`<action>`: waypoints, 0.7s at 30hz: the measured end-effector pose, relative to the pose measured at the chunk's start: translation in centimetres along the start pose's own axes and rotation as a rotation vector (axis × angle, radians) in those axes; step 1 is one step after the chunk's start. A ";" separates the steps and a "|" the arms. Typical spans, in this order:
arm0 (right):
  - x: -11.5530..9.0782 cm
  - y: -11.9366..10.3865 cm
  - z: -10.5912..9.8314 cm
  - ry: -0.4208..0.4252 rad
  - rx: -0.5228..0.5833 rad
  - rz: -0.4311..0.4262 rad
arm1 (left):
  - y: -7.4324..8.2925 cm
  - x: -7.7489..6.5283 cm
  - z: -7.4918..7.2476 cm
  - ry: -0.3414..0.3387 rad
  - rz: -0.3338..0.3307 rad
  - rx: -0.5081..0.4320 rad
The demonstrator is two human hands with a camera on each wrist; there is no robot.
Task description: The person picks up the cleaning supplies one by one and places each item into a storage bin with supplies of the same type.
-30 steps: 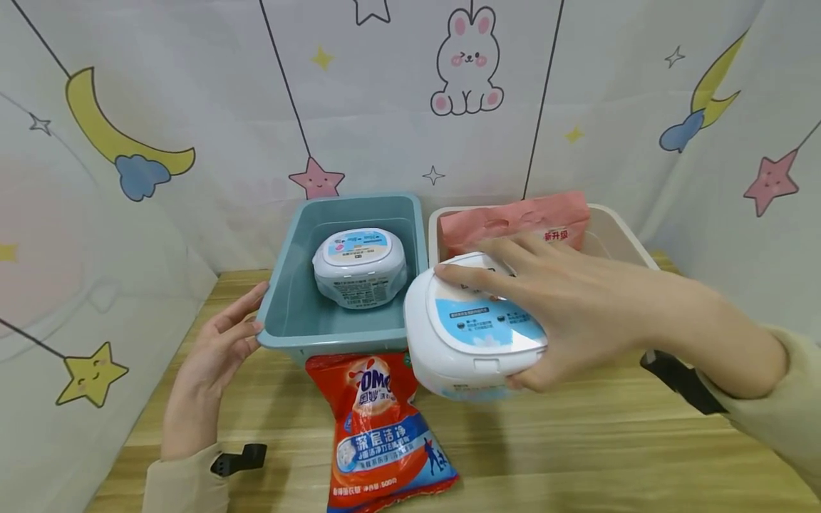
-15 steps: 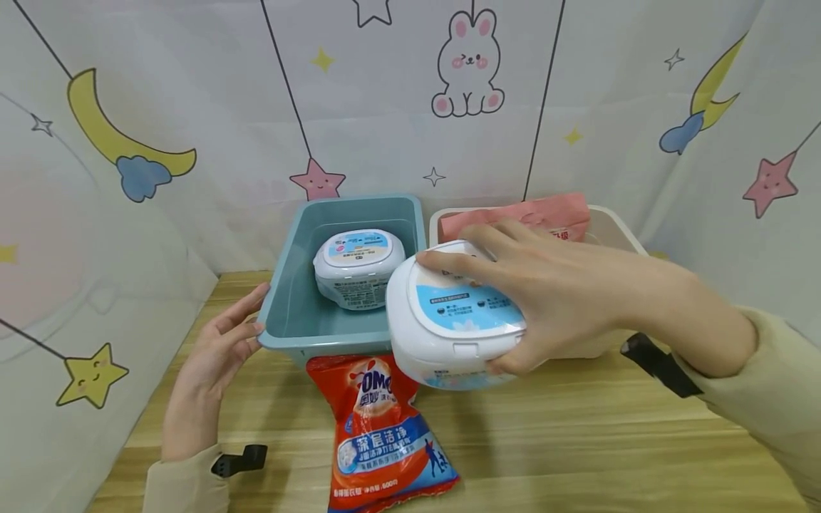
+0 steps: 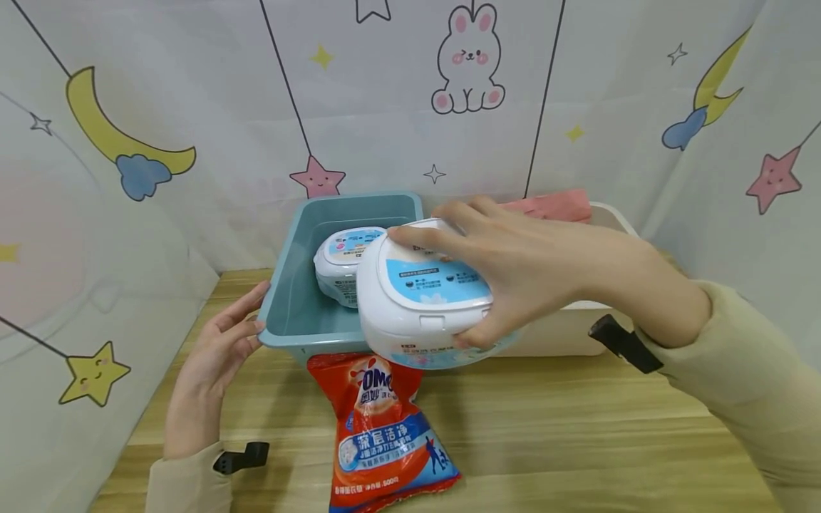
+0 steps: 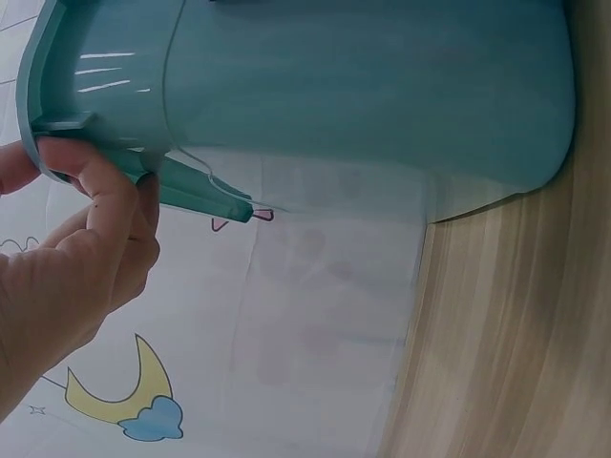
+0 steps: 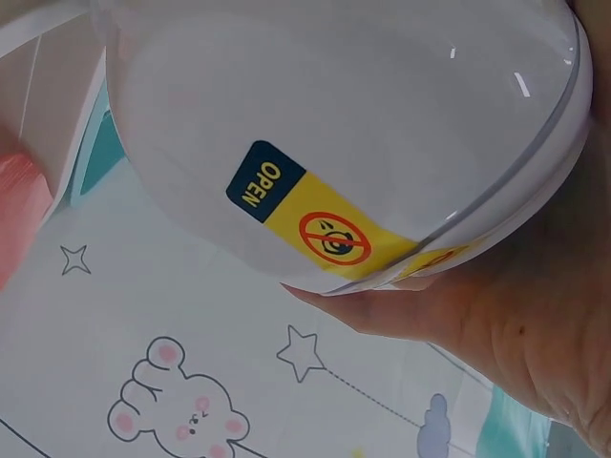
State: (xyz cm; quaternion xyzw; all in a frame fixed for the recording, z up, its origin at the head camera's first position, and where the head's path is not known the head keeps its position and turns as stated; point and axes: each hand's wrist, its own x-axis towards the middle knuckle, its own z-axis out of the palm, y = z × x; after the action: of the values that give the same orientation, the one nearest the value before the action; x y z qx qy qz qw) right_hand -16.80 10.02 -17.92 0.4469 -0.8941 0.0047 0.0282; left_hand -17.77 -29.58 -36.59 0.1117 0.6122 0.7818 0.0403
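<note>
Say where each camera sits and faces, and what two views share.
Head: on the head, facing forward and down at the teal bin and held tub; left hand, right hand and sleeves show.
Left wrist: worn there, facing the bin's outside; left hand shows.
Right wrist: worn there, facing the tub; right hand shows.
Head and right wrist share the tub.

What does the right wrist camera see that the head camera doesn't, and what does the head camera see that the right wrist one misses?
Only the right wrist view shows the dark OPEN label and the yellow sticker with a crossed-out picture.

Only the head view shows the red OMO bag, the left hand on the teal bin, and the second tub inside that bin.

Both show the right hand holding a white tub, with patterned cloth behind.
</note>
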 end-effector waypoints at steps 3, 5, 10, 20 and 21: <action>0.6 0.0 0.0 -0.011 0.014 0.006 | 0.1 0.0 -0.1 -0.006 -0.001 0.016; 1.0 0.0 0.0 -0.017 0.020 0.010 | 0.2 0.0 -0.1 -0.012 -0.003 0.026; 2.0 0.0 -0.3 -0.030 0.035 0.025 | 0.5 0.1 0.0 -0.017 -0.014 0.035; 4.1 -0.2 -0.7 -0.069 0.057 0.045 | 0.4 -0.1 0.1 -0.019 -0.008 -0.006; 4.3 -0.2 -0.7 -0.071 0.057 0.041 | 0.3 -0.1 0.1 -0.018 -0.006 -0.007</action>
State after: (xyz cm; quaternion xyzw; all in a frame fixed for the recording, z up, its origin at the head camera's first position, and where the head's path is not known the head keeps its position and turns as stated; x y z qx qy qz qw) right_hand -19.16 6.51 -16.99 0.4289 -0.9031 0.0150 -0.0162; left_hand -17.67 -29.58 -36.26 0.1169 0.6092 0.7829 0.0484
